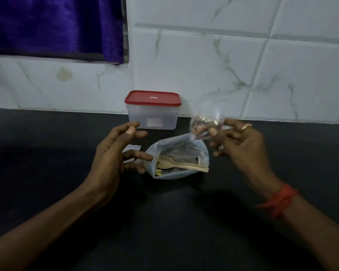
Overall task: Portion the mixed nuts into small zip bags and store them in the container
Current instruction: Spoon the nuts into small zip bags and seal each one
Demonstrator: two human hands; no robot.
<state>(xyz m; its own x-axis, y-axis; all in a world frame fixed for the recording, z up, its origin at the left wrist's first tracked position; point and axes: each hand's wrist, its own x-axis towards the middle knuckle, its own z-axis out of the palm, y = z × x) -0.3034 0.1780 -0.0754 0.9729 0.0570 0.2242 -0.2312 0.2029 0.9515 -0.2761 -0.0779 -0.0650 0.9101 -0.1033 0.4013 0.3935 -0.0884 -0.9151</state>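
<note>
A person's right hand [241,145] pinches a small zip bag [205,122] between thumb and fingers, holding it up above a black counter [164,212], just right of the container [153,116] that stands at the far edge against the tiled wall [204,65]. The bag carries a clump of nuts in its lower part, so it looks like a filled portion that has not yet been stored. The container's red lid [153,98] is on, which means it has to come off before anything goes in.

The left hand [114,153] hangs over the counter with fingers spread and lightly curved, grasping nothing. It is close to the container and to the left rim of the large bag [184,149], well placed to steady one or open the other. The large bag lies in the middle with its mouth propped wide and a pale spoon [180,165] resting inside, handle pointing right, handy for the next scoop.

The small bag and the right fingertips are smeared by motion, so whether its zip is sealed cannot be told. Only a few pale nuts [158,172] show near the large bag's near edge. A pale flat piece [134,148] beneath the left hand is partly covered and cannot be identified. Whether a left fingertip touches the large bag is unclear.
</note>
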